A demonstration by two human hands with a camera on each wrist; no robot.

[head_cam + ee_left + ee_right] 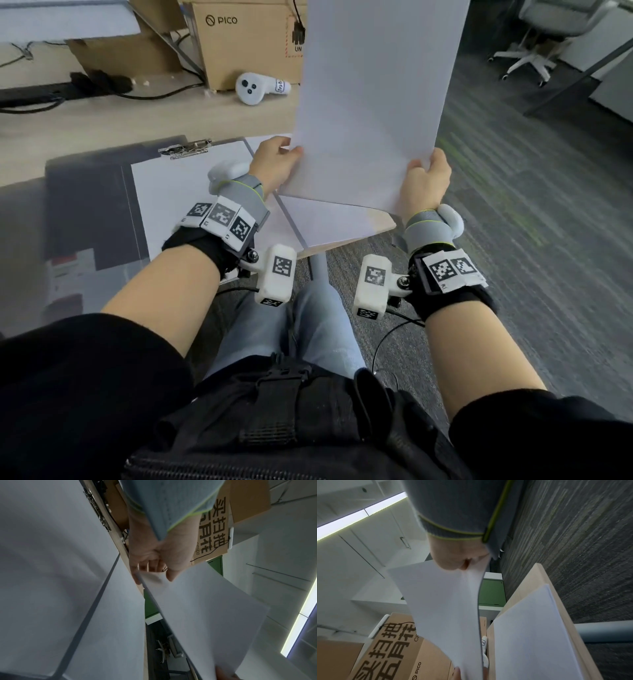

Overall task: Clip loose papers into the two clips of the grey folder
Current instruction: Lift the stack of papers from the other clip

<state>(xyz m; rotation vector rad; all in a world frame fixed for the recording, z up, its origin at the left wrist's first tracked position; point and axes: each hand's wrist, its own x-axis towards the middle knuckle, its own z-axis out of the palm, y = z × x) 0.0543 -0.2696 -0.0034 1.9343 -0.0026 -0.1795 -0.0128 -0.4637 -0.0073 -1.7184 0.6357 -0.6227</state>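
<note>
While both hands, left hand point(274, 161) and right hand point(426, 181), pinched the upright paper stack point(373, 102) at its lower corners, loose sheets risked fanning or slipping before reaching the folder clip point(186, 149).

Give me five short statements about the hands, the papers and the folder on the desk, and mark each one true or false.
1. Both hands hold the raised stack of papers by its lower edge: the left hand at one side, the right hand at the other. True.
2. The raised stack lies flat on the desk. False: it is held up, nearly upright, above the desk's corner.
3. The metal clip at the top of the grey folder has white paper below it. True.
4. The white controller lies on top of the folder. False: it lies farther back, by the cardboard box.
5. The right hand is empty. False: it grips the stack.
</note>
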